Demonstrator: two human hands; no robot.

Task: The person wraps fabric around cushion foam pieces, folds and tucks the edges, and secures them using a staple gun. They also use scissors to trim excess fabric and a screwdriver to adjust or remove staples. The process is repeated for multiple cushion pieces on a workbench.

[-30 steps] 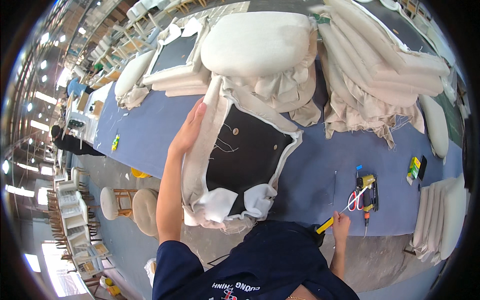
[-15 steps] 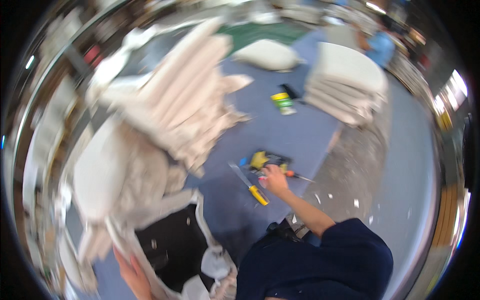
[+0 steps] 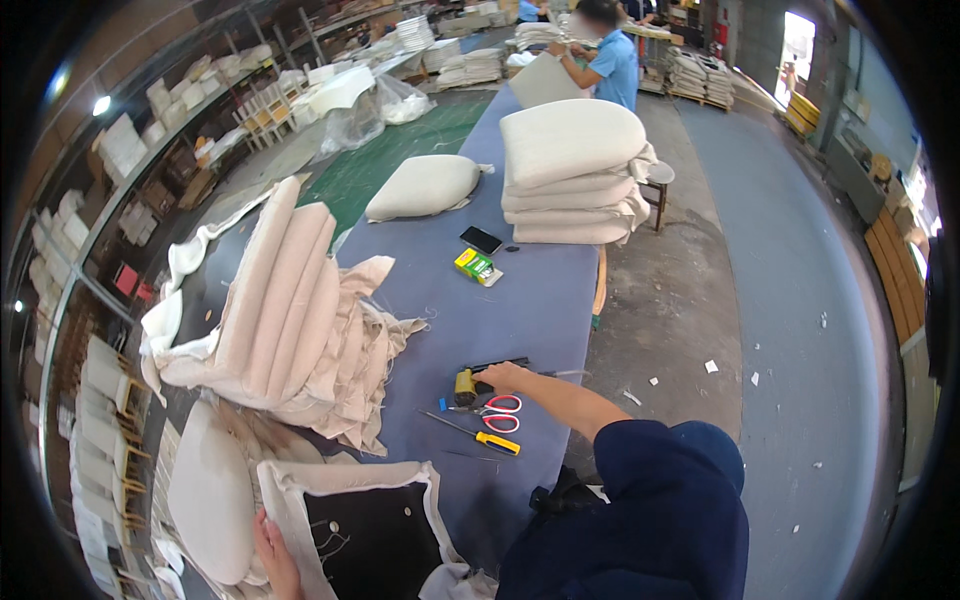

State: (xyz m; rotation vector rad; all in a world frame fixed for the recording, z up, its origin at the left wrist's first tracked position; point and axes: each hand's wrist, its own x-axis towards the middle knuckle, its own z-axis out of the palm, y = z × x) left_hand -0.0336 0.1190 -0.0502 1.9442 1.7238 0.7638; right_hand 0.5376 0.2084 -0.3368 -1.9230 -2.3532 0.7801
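Note:
My right hand [image 3: 503,377] is closed around a yellow-and-black staple gun [image 3: 465,386] lying on the blue-grey table [image 3: 455,325]. Just nearer than it lie red-handled scissors [image 3: 501,413] and a screwdriver [image 3: 496,443] with a yellow handle. At the lower left, my left hand [image 3: 274,555] grips the side rim of a pale fabric-covered seat cushion [image 3: 278,487]. The cushion's black underside faces up, its fabric folded over the edges. Part of my left hand is cut off by the lower edge of the view.
Upright pale cushions [image 3: 290,290] with loose fabric stand at the left. Farther along are a green-and-yellow box [image 3: 478,268], a phone [image 3: 481,240], a single cushion [image 3: 425,187] and a cushion stack [image 3: 570,180]. A person in blue [image 3: 612,68] works at the far end.
My view has swung, and the blur is gone. My right hand has shifted from over the scissors onto the staple gun. My left hand stays at the cushion's rim.

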